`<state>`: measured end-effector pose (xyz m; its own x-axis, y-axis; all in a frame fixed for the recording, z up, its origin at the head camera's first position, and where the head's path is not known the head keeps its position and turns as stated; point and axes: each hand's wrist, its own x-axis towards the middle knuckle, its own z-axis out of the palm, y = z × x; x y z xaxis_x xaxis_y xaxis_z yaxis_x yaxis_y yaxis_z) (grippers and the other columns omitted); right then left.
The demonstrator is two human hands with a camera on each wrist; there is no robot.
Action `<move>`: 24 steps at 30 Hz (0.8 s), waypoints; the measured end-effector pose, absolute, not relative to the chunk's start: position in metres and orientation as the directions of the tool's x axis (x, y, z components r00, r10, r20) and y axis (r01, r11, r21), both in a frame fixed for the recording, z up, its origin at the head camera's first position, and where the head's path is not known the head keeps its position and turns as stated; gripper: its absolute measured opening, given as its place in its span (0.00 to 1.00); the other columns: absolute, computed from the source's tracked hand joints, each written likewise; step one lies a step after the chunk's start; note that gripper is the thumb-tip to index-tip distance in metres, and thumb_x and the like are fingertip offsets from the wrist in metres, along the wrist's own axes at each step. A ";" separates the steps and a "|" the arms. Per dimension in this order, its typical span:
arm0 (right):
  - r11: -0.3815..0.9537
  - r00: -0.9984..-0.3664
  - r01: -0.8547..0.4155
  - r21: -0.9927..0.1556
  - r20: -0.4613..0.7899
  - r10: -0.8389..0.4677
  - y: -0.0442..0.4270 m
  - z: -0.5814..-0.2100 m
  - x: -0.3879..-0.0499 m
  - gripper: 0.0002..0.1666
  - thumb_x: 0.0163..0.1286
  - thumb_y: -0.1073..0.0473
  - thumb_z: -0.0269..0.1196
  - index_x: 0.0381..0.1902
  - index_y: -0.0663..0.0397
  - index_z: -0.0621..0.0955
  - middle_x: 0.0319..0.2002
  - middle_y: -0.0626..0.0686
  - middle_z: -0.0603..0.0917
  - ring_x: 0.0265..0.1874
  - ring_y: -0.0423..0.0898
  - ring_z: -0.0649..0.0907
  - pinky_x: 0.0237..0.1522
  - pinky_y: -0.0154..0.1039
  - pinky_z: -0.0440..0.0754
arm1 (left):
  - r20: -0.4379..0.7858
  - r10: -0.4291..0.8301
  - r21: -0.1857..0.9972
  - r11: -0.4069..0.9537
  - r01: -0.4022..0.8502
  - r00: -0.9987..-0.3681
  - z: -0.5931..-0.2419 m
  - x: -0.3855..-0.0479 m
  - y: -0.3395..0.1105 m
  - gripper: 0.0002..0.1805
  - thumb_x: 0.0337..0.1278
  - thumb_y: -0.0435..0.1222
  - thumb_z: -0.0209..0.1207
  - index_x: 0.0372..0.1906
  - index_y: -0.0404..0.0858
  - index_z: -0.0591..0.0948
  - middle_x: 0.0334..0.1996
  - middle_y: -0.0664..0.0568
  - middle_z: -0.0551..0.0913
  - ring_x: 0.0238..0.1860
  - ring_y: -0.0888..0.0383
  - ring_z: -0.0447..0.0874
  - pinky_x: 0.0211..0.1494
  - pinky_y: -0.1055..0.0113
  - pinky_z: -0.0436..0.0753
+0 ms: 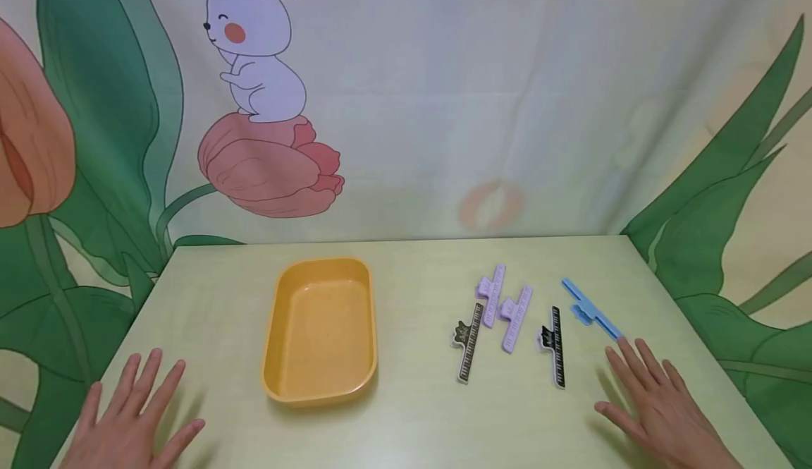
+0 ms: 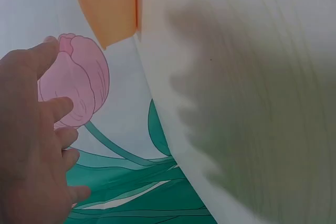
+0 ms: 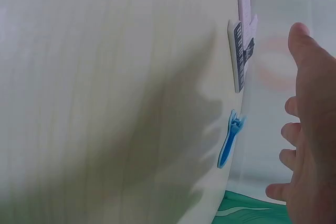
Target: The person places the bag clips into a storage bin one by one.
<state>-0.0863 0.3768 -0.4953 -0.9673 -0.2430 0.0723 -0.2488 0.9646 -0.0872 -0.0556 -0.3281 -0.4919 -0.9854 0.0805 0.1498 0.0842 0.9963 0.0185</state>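
My left hand [image 1: 130, 419] is spread above the table at the near left, holding nothing; the left wrist view shows its fingers [image 2: 60, 109] apart. At the near right my right hand [image 1: 662, 405] hovers with straight, spread fingers, its tips close to a blue clip [image 1: 591, 308]. Left of that clip lies a black clip [image 1: 557, 348] with a piano-key pattern. Two lilac clips [image 1: 491, 296] lie side by side farther left, and another black piano-key clip [image 1: 469, 343] lies beside them. A yellow-orange tray [image 1: 319, 393] stands between the hands, left of the clips.
The pale wood-grain table [image 1: 419, 427] reaches back to a hanging cloth [image 1: 431, 102] printed with a rabbit, tulips and green leaves. Shadows of both hands fall on the tabletop.
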 end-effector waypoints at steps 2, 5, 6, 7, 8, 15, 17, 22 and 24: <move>0.965 -0.968 -0.243 -0.096 0.083 -0.235 0.377 -0.495 -0.087 0.52 0.73 0.33 0.61 0.79 0.62 0.62 0.80 0.64 0.54 0.81 0.62 0.42 0.73 0.71 0.43 | 0.158 0.083 0.030 0.996 0.088 -0.984 -0.489 -0.056 -0.327 0.56 0.64 0.66 0.59 0.83 0.39 0.51 0.82 0.36 0.38 0.81 0.39 0.24 0.72 0.36 0.19; 0.965 -0.966 -0.245 -0.093 0.113 -0.234 0.377 -0.493 -0.090 0.50 0.73 0.36 0.63 0.78 0.64 0.64 0.79 0.66 0.56 0.80 0.65 0.48 0.69 0.73 0.55 | 0.175 0.087 0.049 0.994 0.097 -0.981 -0.485 -0.057 -0.326 0.54 0.65 0.64 0.59 0.83 0.38 0.52 0.82 0.35 0.41 0.81 0.39 0.25 0.73 0.33 0.25; 0.964 -0.961 -0.253 -0.085 0.135 -0.241 0.377 -0.492 -0.091 0.49 0.72 0.37 0.65 0.77 0.65 0.65 0.78 0.67 0.58 0.79 0.66 0.51 0.67 0.72 0.59 | 0.180 0.086 0.057 0.994 0.098 -0.980 -0.483 -0.058 -0.325 0.52 0.66 0.63 0.58 0.82 0.37 0.53 0.82 0.35 0.43 0.81 0.39 0.26 0.74 0.31 0.28; 0.963 -0.958 -0.259 -0.079 0.151 -0.245 0.377 -0.490 -0.093 0.49 0.71 0.38 0.66 0.76 0.65 0.67 0.77 0.68 0.59 0.77 0.67 0.54 0.65 0.72 0.61 | 0.183 0.083 0.071 0.993 0.097 -0.980 -0.482 -0.059 -0.324 0.51 0.68 0.62 0.58 0.82 0.36 0.54 0.81 0.34 0.44 0.81 0.38 0.28 0.74 0.30 0.30; 0.961 -0.954 -0.264 -0.077 0.166 -0.249 0.376 -0.488 -0.094 0.48 0.70 0.40 0.68 0.75 0.66 0.68 0.76 0.69 0.61 0.76 0.68 0.57 0.65 0.72 0.63 | 0.179 0.075 0.088 0.992 0.092 -0.981 -0.480 -0.060 -0.323 0.50 0.69 0.61 0.57 0.81 0.35 0.55 0.81 0.33 0.46 0.81 0.37 0.29 0.74 0.30 0.31; 0.943 -0.912 -0.326 -0.063 0.285 -0.296 0.381 -0.477 -0.101 0.44 0.61 0.53 0.77 0.69 0.67 0.73 0.67 0.71 0.70 0.64 0.70 0.71 0.56 0.71 0.72 | 0.218 0.049 0.181 0.979 0.089 -0.975 -0.474 -0.069 -0.315 0.42 0.72 0.54 0.58 0.77 0.31 0.62 0.73 0.27 0.62 0.76 0.29 0.50 0.73 0.29 0.49; 0.942 -0.907 -0.330 -0.061 0.299 -0.298 0.383 -0.473 -0.104 0.43 0.61 0.54 0.76 0.69 0.66 0.73 0.66 0.71 0.71 0.62 0.69 0.73 0.54 0.70 0.74 | 0.239 0.049 0.202 0.974 0.099 -0.970 -0.471 -0.072 -0.312 0.41 0.72 0.53 0.60 0.76 0.30 0.64 0.71 0.27 0.65 0.73 0.28 0.56 0.69 0.28 0.58; 0.941 -0.907 -0.325 -0.088 0.311 -0.284 0.388 -0.466 -0.110 0.38 0.63 0.56 0.75 0.67 0.66 0.75 0.63 0.71 0.75 0.57 0.70 0.78 0.51 0.70 0.76 | 0.240 -0.004 0.302 0.951 0.071 -0.971 -0.461 -0.083 -0.295 0.38 0.72 0.53 0.61 0.73 0.31 0.69 0.68 0.28 0.69 0.64 0.27 0.68 0.59 0.28 0.69; 0.940 -0.903 -0.326 -0.099 0.326 -0.279 0.390 -0.464 -0.112 0.36 0.63 0.57 0.75 0.64 0.67 0.77 0.61 0.71 0.76 0.55 0.70 0.79 0.50 0.70 0.77 | 0.238 -0.047 0.378 0.925 0.048 -0.970 -0.457 -0.088 -0.285 0.35 0.73 0.51 0.60 0.72 0.32 0.71 0.67 0.30 0.71 0.60 0.29 0.74 0.55 0.30 0.74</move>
<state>-0.1121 0.3901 -0.4641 -0.9033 -0.2790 0.3258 -0.3262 0.9401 -0.0993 -0.0880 -0.2852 -0.4567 -0.9701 -0.0470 0.2379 0.0479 0.9246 0.3779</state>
